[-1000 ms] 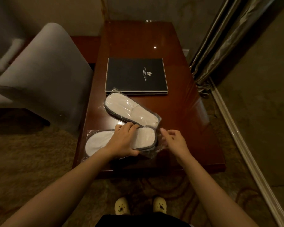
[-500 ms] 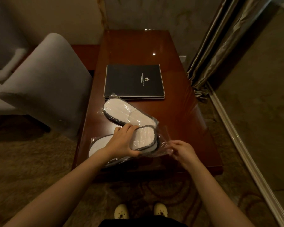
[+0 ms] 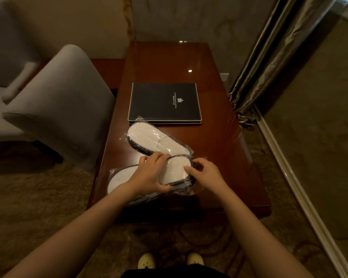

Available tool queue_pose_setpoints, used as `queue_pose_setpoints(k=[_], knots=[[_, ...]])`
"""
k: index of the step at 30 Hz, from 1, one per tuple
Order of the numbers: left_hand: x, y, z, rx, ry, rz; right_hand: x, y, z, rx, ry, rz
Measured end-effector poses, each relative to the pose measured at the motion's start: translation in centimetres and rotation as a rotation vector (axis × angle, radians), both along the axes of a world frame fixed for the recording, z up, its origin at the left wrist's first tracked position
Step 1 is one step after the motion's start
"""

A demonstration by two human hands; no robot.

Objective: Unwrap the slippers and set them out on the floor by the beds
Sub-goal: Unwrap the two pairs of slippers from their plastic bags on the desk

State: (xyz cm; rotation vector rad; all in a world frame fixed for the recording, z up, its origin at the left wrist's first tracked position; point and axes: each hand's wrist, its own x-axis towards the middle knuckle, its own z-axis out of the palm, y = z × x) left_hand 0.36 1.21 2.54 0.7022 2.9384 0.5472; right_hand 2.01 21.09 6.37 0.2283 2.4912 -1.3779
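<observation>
- Carpet [image 3: 38, 197]: dull brown with a faint swirl pattern, running under everything here.
- Chair [image 3: 54, 109]: grey and upholstered, standing just beside the table's left edge.
- Table [image 3: 225, 141]: long, dark red, glossy wood with a small glint of light on its far half.
- Curtain [image 3: 269, 57]: shiny olive folds hanging at the table's far right corner and bunching on the floor.
- Folder [image 3: 165, 102]: black with a pale edge, lying flat mid-table. It carries a small pale crest and one line of print, too small to read.
- Far pack [image 3: 155, 141]: white slippers with dark trim, sealed in clear plastic. It lies at a slant on the table, one end touching the folder's near edge.
- Near pack [image 3: 119, 177]: the same kind of slippers in crinkled clear plastic, at the table's near left edge. Its right end is lifted and just beside the far pack.
- Left hand [image 3: 151, 173]: clasped across the middle of the near pack, fingers over the far rim and thumb under the near rim.
- Right hand [image 3: 207, 175]: curled round the near pack's right end, thumb laid on the white face. I cannot tell whether it nips only the plastic.
- Shoes [image 3: 147, 260]: pale yellow toes on the carpet.
</observation>
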Motion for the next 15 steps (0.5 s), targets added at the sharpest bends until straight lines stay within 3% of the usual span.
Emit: queue_pose_setpoints(k=[8,15], knots=[[0.2,-0.3,-0.4,-0.045,-0.094,0.039,-1.2,0.2,1.6,-0.35,-0.02,-0.22],[-0.2,-0.6,-0.3,-0.072,-0.087,0.023,-2.1,3.1,2.9,-0.32,0.02,-0.216]])
